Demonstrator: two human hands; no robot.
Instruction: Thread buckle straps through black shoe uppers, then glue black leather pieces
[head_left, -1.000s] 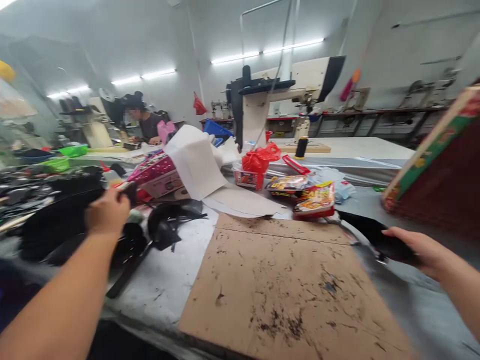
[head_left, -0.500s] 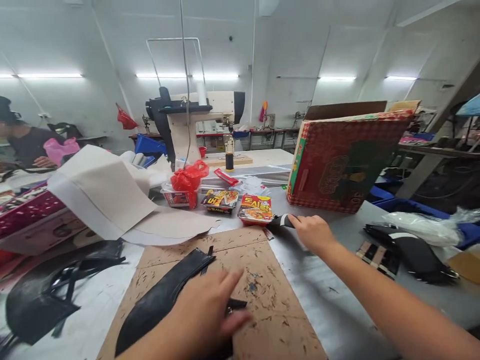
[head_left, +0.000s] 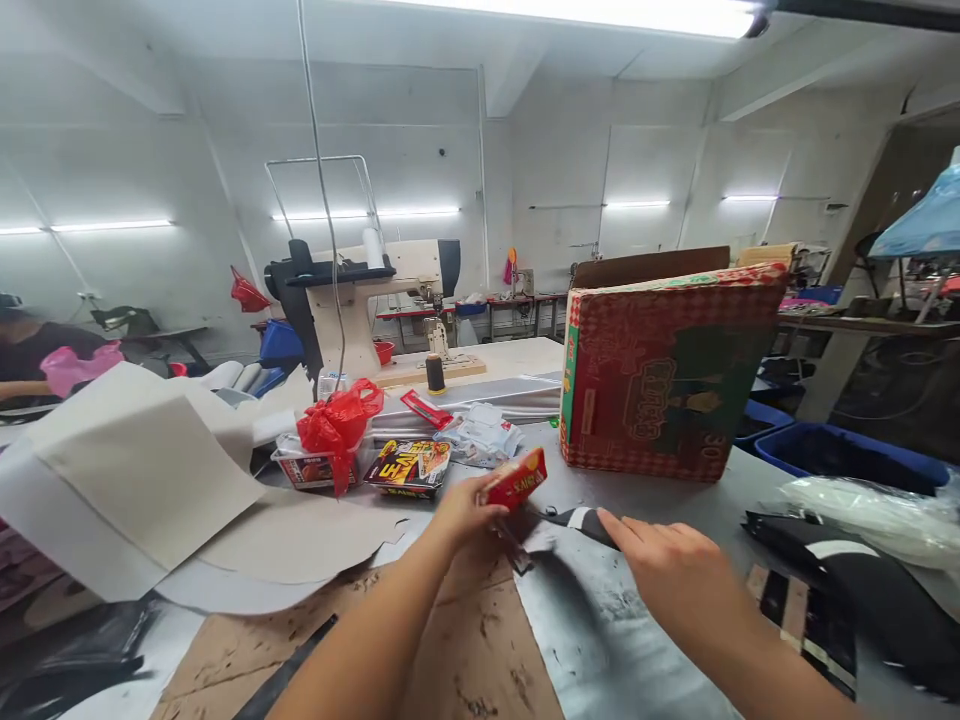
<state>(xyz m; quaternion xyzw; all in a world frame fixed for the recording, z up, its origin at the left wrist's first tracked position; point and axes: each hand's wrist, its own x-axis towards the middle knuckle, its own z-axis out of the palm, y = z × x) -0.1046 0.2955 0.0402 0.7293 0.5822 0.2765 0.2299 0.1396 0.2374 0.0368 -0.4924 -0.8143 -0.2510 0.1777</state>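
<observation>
My left hand is closed round the edge of a red instant-noodle tub, holding it tilted above the table. My right hand, to its right, grips the end of a slim black piece with a white band; its far tip reaches just under the tub. Below the tub, a small dark strip is blurred, so its kind cannot be told. Beside my left hand stands a black-and-yellow noodle tub. A brown cardboard sheet lies under my left forearm, which hides most of a black leather piece.
A tall red carton stands at the back right. White sheets and a red plastic bag lie to the left. A sewing machine is behind. More black pieces lie at right. Another person sits far left.
My left hand has moved from the black leather piece to the red noodle tub and tilted it up. My right hand still holds the black piece. The view has tilted up.
</observation>
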